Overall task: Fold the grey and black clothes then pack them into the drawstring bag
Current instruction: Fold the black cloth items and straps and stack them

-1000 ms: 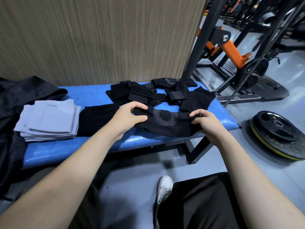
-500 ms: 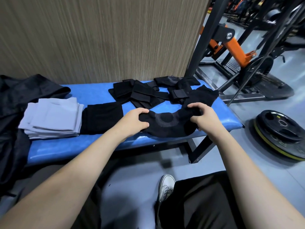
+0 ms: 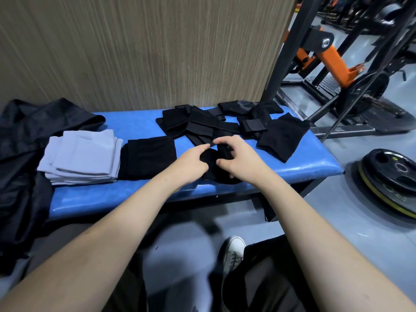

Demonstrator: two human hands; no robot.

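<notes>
A small black garment (image 3: 213, 167) lies doubled over near the front of the blue bench (image 3: 139, 194). My left hand (image 3: 193, 163) grips its left side and my right hand (image 3: 238, 158) pinches its folded top, the two hands almost touching. A folded black stack (image 3: 146, 158) lies to the left, and a folded grey stack (image 3: 83, 156) beside that. Loose black pieces with straps (image 3: 207, 124) sit behind my hands, and another black piece (image 3: 281, 138) lies at the right. The black drawstring bag (image 3: 29, 154) drapes over the bench's left end.
A wood-grain wall (image 3: 146, 48) stands right behind the bench. A black and orange gym rack (image 3: 326, 52) rises at the right, with a weight plate (image 3: 389, 179) flat on the grey floor. My white shoe (image 3: 234, 251) and dark trousers are below.
My right hand carried the garment's right end over to the left, folding it in half. Both hands now meet over the bundle, which is far shorter than before.
</notes>
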